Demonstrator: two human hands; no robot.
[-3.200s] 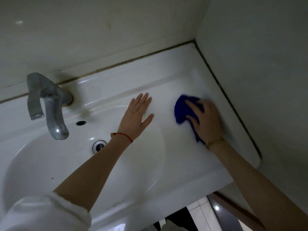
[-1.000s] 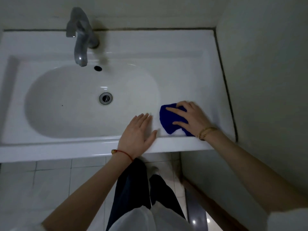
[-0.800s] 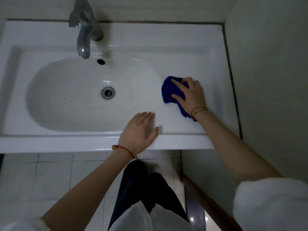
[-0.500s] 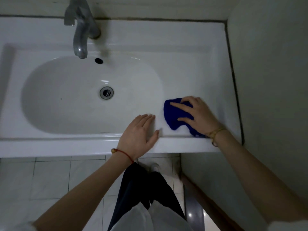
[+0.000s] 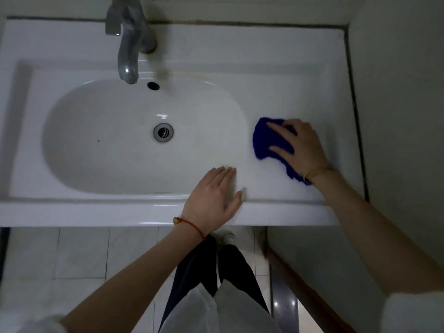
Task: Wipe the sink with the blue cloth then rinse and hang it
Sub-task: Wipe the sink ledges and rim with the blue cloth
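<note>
A: Where is the blue cloth (image 5: 265,140)?

B: On the flat ledge of the sink (image 5: 276,97), just to the right of the bowl, bunched up under the right hand (image 5: 300,150).

A: How does that hand hold it?

B: Palm down, fingers spread and pressing on top of the cloth. It looks more like pushing than gripping; whether any finger curls under the fabric I cannot tell.

A: And the left hand (image 5: 213,198)?

B: Open and flat, fingers together, resting on the sink's front rim at the bowl's lower right. It holds nothing. A red string bracelet (image 5: 192,225) sits on that wrist.

A: The tap (image 5: 128,44)?

B: At the back of the sink, its spout over the bowl's far edge, above the drain (image 5: 163,132).
</note>
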